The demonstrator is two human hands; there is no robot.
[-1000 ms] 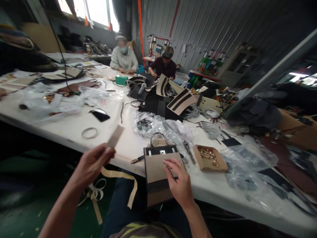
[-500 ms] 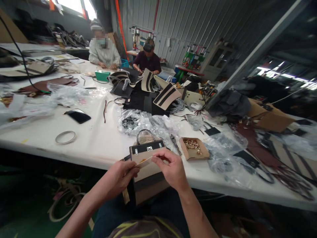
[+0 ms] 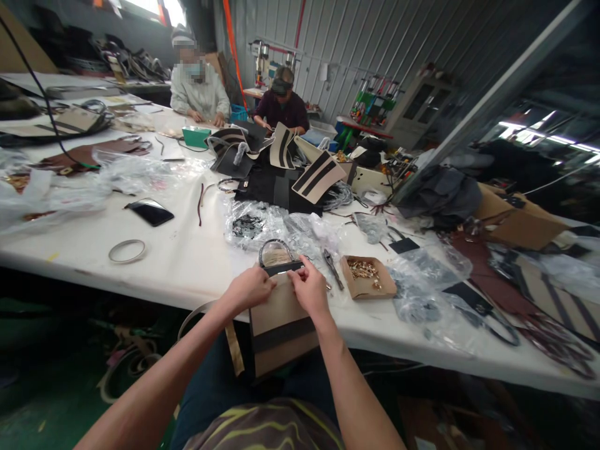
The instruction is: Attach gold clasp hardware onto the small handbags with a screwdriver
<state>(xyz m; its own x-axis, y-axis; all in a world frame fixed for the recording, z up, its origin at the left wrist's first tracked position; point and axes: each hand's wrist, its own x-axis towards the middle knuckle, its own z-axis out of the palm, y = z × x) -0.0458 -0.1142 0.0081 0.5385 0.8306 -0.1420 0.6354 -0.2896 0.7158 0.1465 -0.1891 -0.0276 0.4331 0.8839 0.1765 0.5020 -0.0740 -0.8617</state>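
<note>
A beige handbag (image 3: 281, 312) with dark bands, a black top edge and a curved handle (image 3: 276, 242) leans upright against the table edge above my lap. At its upper front, my left hand (image 3: 253, 287) is closed in a pinch. Close beside it my right hand (image 3: 310, 289) also pinches, its forefinger along the black top edge. Between the fingertips shows a pale sliver; the beige strip seen in both hands earlier is mostly hidden by the fingers. A tan strip (image 3: 234, 350) hangs at the bag's left side.
Pliers (image 3: 333, 270) and a cardboard tray (image 3: 375, 292) of gold-coloured fittings lie right of the bag. Clear plastic (image 3: 300, 231) is behind it. A phone (image 3: 150, 212) and a pale ring (image 3: 127, 250) lie to the left. Two people sit across the table near striped bag pieces (image 3: 319, 177).
Both hands have moved up and forward to the bag's top front, covering its metal fittings. The strip stretched between them before is now mostly hidden. The view has shifted slightly.
</note>
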